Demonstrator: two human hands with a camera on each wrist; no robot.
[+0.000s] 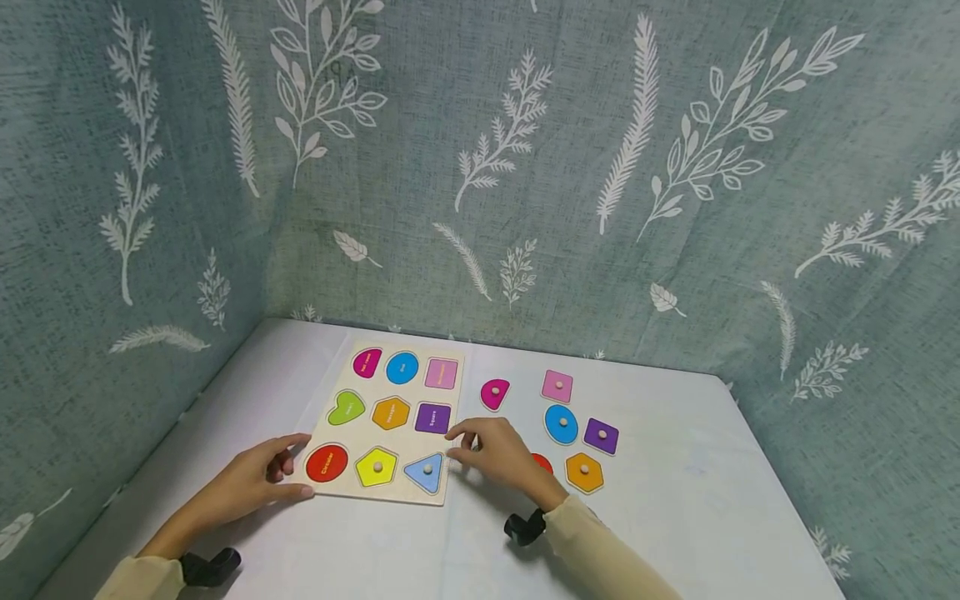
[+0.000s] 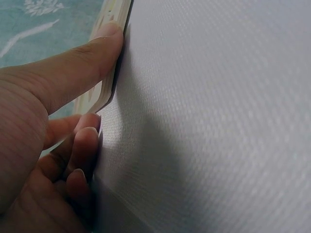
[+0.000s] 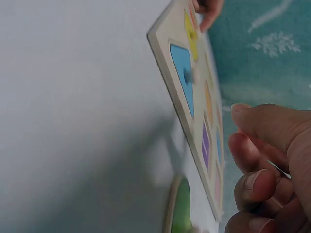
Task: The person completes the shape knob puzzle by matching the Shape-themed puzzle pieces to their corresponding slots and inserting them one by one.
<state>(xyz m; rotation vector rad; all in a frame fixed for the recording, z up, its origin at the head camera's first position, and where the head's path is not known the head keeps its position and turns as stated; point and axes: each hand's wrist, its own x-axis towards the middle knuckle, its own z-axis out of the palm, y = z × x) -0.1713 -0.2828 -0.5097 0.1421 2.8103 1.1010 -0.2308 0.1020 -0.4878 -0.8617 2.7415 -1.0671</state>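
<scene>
A pale wooden shape-puzzle board [image 1: 375, 495] lies on the white table. My left hand [image 1: 243, 485] grips its near left corner, thumb on the front edge and index finger at the left edge. Knobbed yellow pentagon [image 1: 368, 474] and blue triangle [image 1: 422, 479] pieces sit in its bottom row; the other printed shapes show no knobs. Just off the right edge hovers my right hand [image 1: 498, 450], thumb and index finger apart, nothing between them. A green piece [image 3: 181, 208] on the table shows in the right wrist view; my right hand hides it from the head view.
Right of the board lie loose knobbed pieces: a magenta one [image 1: 495, 394], a pink square [image 1: 557, 386], a blue round [image 1: 561, 425], a purple square [image 1: 602, 436] and an orange hexagon [image 1: 584, 473]. A red piece [image 1: 543, 462] is partly behind my right wrist. Leaf-patterned cloth [image 1: 480, 167] walls the back.
</scene>
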